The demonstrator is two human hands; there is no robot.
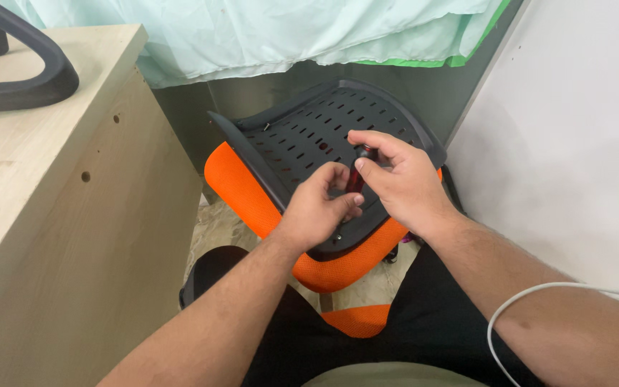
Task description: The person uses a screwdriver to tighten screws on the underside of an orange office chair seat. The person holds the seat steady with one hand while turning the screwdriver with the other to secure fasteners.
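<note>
Screwdriver (359, 170), red-and-black handle, held over the near half of the upturned chair seat (302, 136). The seat lies padding-down, orange cushion (234, 183) underneath, black slotted plastic underside facing up, tilted toward the person's lap, which appears to keep the underside within reach. Right hand (399, 183) wraps the handle top, fingers closed around it. Left hand (320, 208) sits just below, fingers (338, 175) curled in and pinched near the shaft, apparently steadying the tip; what exactly they pinch I cannot tell. A small screw (267, 127) stands near the seat's far-left edge. Wooden cabinet (73, 215) stands left, with a black armrest (30, 79) on top.
</note>
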